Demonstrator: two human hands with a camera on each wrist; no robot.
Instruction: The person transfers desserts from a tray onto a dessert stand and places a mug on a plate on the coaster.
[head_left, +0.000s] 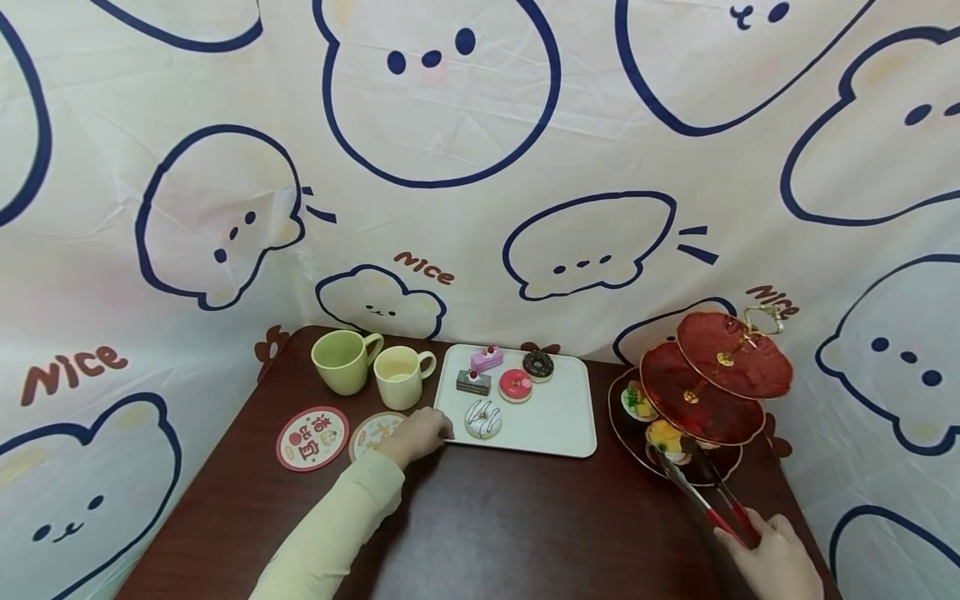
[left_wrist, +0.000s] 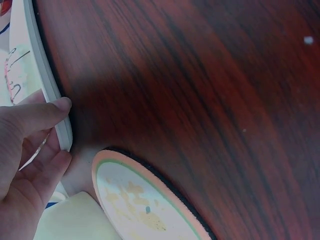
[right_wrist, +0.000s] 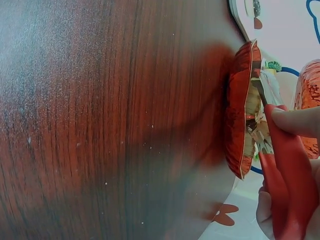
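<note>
My left hand pinches the front left corner of a white tray. In the left wrist view, thumb and fingers lie on both sides of the tray's rim. On the tray are a white donut, a pink donut, a chocolate donut and two small cake slices. My right hand grips red-handled tongs. The tongs' tips are at a yellow-topped pastry on the bottom plate of a red three-tier stand; whether they pinch it is unclear.
Another small pastry with green topping sits on the stand's bottom plate. Two green-yellow mugs stand at the back left. In front of them lie a red-rimmed coaster and an orange-rimmed coaster. A patterned cloth hangs behind the dark wooden table.
</note>
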